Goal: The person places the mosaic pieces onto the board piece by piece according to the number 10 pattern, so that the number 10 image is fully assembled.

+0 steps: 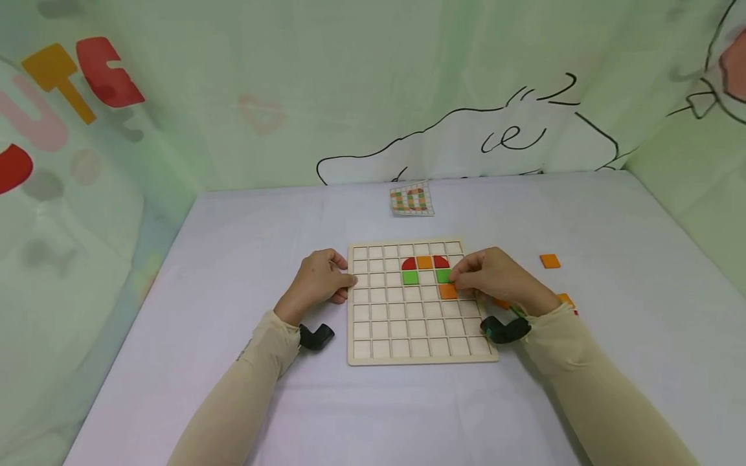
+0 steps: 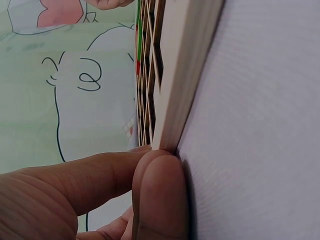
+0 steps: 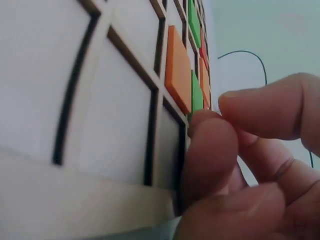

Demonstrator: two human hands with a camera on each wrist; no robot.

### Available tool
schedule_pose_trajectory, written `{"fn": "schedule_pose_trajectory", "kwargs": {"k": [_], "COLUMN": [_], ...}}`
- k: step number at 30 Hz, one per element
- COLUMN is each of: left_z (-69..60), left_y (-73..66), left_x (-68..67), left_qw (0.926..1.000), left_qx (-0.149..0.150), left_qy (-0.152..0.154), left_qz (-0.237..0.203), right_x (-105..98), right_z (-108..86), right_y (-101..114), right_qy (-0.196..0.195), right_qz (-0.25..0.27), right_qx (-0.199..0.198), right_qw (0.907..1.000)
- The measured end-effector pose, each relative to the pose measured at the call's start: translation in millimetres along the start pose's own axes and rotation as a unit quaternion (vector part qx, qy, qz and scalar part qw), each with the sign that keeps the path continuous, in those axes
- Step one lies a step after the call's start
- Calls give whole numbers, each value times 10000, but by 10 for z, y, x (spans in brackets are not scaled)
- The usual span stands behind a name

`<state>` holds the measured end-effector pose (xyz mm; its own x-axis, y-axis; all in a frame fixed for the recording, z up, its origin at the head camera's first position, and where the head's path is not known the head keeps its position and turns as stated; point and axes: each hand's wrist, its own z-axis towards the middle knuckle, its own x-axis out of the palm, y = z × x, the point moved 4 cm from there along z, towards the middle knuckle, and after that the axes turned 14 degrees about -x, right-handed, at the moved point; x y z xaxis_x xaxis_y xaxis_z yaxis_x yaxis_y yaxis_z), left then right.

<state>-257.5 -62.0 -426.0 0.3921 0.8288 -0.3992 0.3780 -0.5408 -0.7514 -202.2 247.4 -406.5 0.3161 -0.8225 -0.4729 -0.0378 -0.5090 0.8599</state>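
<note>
A pale wooden grid board (image 1: 396,349) lies flat on the table. My left hand (image 1: 319,278) grips its left edge; in the left wrist view the thumb and fingers (image 2: 162,195) close on the board's edge (image 2: 182,75). Set in cells are two red rounded tiles (image 1: 408,264), an orange tile (image 1: 424,262) between them, a green tile (image 1: 410,277) on the left, and on the right another green tile (image 1: 443,276) above an orange tile (image 1: 448,292). My right hand (image 1: 495,275) has its fingertips at the right green tile; whether they pinch it is hidden.
Behind the board lies a small pattern card (image 1: 411,200) with a coloured grid. One loose orange tile (image 1: 550,261) lies to the right. More loose tiles (image 1: 565,299) show partly from under the right wrist. Printed curtains hang around the white-covered table (image 1: 262,220).
</note>
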Motion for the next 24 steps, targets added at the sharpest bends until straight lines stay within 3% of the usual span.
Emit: {"fn": "schedule_pose_trajectory", "kwargs": {"k": [7, 16, 24], "left_z": [-10, -16, 32], "left_y": [-10, -20, 0], "left_x": [10, -8, 21], "left_qw": [10000, 9999, 10000], "left_qx": [5, 8, 16], "left_qy": [15, -16, 1], "left_qz": [58, 118, 88], "right_x": [-334, -996, -1199], "right_z": [-253, -501, -536], "right_y": [-109, -558, -737], "right_qy": [-736, -1884, -1878], "right_qz": [-520, -742, -869], "right_qx": [62, 553, 1109], "right_qw": [9959, 9777, 9721]}}
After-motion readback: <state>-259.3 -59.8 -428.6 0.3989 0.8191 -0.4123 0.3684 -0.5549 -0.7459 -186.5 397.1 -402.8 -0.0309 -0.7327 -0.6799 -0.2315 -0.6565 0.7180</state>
